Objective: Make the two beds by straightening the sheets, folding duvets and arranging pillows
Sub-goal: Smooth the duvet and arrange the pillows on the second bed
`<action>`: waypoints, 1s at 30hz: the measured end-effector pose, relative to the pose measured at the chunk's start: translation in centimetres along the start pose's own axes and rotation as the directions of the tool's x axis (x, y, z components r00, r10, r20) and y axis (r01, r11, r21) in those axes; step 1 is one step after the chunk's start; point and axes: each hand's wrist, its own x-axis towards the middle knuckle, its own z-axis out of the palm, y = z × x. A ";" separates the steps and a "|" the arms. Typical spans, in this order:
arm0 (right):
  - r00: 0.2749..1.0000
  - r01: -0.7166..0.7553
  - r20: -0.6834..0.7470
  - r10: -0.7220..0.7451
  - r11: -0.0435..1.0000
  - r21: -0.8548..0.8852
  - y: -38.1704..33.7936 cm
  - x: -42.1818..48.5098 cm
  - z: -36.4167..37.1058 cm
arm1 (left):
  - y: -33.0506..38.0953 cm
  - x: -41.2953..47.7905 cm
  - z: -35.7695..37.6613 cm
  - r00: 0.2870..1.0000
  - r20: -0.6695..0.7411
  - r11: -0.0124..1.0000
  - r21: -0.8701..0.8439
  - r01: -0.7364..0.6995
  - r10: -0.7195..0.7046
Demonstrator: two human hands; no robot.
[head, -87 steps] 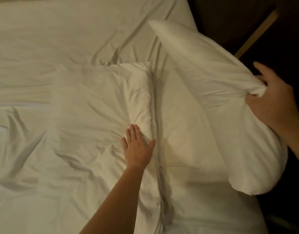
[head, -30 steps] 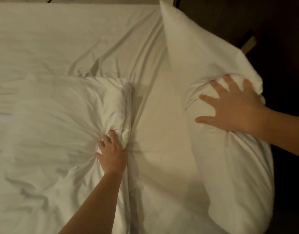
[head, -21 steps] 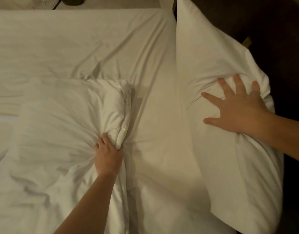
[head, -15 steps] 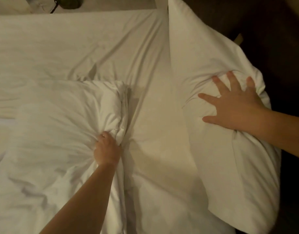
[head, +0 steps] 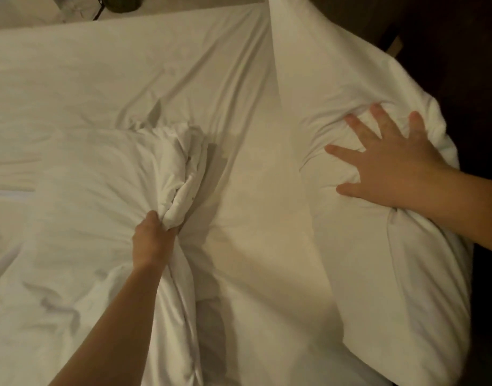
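Left pillow (head: pixel 86 204): soft, crumpled white cloth, lying on the wrinkled sheet (head: pixel 155 65); left hand (head: pixel 153 240) grips it, fingers curled round its bunched edge. Right pillow (head: pixel 378 274): plump, smooth, at the sheet's right edge; right hand (head: pixel 392 168) presses it, fingers spread.

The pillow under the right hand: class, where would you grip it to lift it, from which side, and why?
Grip the pillow by its long right edge, coming from the right, beside the flat right hand. That edge lies at the bed's side, so fingers can probably curl under; the left edge rests on the sheet.
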 end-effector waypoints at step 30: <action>0.998 -0.045 0.050 0.038 0.987 0.154 1.0 0.5 -1.2 | 27.0 -1.3 6.6 0.947 0.031 0.934 -0.179 -0.311 0.321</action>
